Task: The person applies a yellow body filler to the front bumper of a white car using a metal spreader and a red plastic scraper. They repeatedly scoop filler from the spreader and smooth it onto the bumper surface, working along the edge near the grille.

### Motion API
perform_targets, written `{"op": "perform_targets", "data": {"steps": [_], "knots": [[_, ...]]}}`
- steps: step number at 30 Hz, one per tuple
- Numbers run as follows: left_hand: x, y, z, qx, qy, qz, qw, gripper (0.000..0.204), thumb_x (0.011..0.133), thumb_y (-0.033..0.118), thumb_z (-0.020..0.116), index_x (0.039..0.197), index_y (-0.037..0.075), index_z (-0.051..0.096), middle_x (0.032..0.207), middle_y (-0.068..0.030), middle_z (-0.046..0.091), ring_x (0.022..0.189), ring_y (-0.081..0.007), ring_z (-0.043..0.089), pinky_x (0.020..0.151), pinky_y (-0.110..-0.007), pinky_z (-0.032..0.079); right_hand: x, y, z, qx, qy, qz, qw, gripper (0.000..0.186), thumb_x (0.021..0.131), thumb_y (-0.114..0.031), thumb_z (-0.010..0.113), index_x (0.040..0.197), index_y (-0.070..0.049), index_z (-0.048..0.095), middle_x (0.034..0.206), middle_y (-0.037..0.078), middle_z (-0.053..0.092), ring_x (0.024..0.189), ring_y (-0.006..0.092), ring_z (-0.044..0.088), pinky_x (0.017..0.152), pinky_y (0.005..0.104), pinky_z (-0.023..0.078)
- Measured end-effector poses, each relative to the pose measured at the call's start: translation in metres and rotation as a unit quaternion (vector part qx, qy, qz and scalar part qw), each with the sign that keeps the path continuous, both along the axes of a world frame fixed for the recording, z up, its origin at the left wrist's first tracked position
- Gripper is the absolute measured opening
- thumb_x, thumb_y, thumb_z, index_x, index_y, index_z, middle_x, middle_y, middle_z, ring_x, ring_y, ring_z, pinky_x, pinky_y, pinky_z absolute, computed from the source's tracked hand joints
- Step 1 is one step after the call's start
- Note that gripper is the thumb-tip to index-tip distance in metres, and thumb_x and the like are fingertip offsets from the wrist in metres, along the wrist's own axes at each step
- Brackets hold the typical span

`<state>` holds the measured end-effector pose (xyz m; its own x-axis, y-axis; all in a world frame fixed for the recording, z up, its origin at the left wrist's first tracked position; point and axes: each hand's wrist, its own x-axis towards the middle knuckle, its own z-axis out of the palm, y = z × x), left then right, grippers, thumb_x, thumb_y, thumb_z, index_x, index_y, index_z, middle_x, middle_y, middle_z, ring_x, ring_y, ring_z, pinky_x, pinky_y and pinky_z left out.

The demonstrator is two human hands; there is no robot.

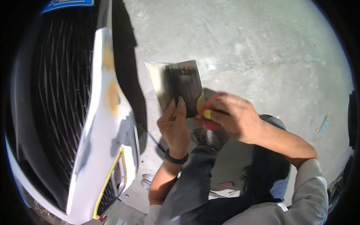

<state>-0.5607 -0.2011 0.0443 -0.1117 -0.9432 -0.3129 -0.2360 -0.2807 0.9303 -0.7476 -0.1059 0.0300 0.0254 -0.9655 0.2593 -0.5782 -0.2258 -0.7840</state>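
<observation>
My left hand (pixel 175 125), with a dark band at the wrist, pinches the lower edge of a thin flat sheet (pixel 183 80) between thumb and fingers. The sheet is pale on its left side and dark and glossy over the rest. Close against its lower right corner, my right hand (pixel 236 116) is closed round a small red-and-yellow object (pixel 208 119). Motion smears that hand, and its fingers hide part of the object, so its kind cannot be made out.
On the left stands a car front bumper (pixel 99 131) with grey and tan patches. Yellow masking tape (pixel 108 182) edges its lower vent, beside a black grille (pixel 62 86). A round tin (pixel 147 180) sits on the concrete floor (pixel 262 48); a small blue strip (pixel 323 123) lies right.
</observation>
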Motion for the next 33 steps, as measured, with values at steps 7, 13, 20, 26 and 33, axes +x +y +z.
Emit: {"op": "perform_targets", "data": {"steps": [7,13,20,26,33], "knots": [[0.058,-0.021,-0.040,0.150,0.051,0.081,0.984,0.030,0.107,0.018,0.058,0.126,-0.005,0.065,0.107,-0.0067,0.073,0.091,-0.0132,0.069,0.078,-0.028,0.057,0.001,-0.079,-0.033,0.254,-0.483,-0.077,0.834,0.023,0.097,-0.005,0.068,0.119,0.000,0.070,0.116,0.006,0.074,0.104,0.0179,0.071,0.092,0.0355,0.057],[0.096,0.001,-0.067,0.250,0.107,0.108,0.956,0.026,0.106,0.015,0.057,0.123,-0.001,0.067,0.110,-0.0075,0.074,0.095,-0.0170,0.071,0.083,-0.033,0.058,0.048,-0.224,-0.048,0.107,-0.521,-0.024,0.847,0.034,0.099,-0.021,0.068,0.128,-0.002,0.068,0.110,0.007,0.075,0.101,0.0142,0.067,0.092,0.0310,0.053],[0.128,-0.001,-0.065,0.261,0.070,0.123,0.955,0.023,0.106,0.016,0.058,0.120,0.005,0.071,0.106,-0.0017,0.074,0.091,-0.0126,0.069,0.078,-0.029,0.055,0.096,-0.306,-0.038,-0.146,-0.403,-0.214,0.878,0.024,0.095,-0.013,0.071,0.116,-0.001,0.073,0.103,0.015,0.073,0.090,0.0223,0.072,0.082,0.0306,0.056],[0.137,-0.003,-0.063,0.267,0.076,0.105,0.955,0.025,0.107,0.015,0.057,0.124,0.003,0.069,0.110,-0.0021,0.073,0.095,-0.0124,0.069,0.081,-0.029,0.056,0.143,-0.259,-0.031,-0.237,-0.423,-0.202,0.851,0.019,0.090,0.003,0.069,0.108,0.003,0.075,0.098,0.017,0.073,0.081,0.0243,0.073,0.070,0.0299,0.057],[0.141,-0.001,-0.066,0.259,0.091,0.103,0.956,0.025,0.106,0.015,0.059,0.124,0.000,0.068,0.113,-0.0045,0.072,0.097,-0.0134,0.069,0.084,-0.030,0.057,0.111,-0.267,-0.035,-0.115,-0.432,-0.191,0.874,0.025,0.094,-0.007,0.069,0.118,-0.003,0.073,0.102,0.017,0.075,0.090,0.0252,0.074,0.080,0.0320,0.057]]}}
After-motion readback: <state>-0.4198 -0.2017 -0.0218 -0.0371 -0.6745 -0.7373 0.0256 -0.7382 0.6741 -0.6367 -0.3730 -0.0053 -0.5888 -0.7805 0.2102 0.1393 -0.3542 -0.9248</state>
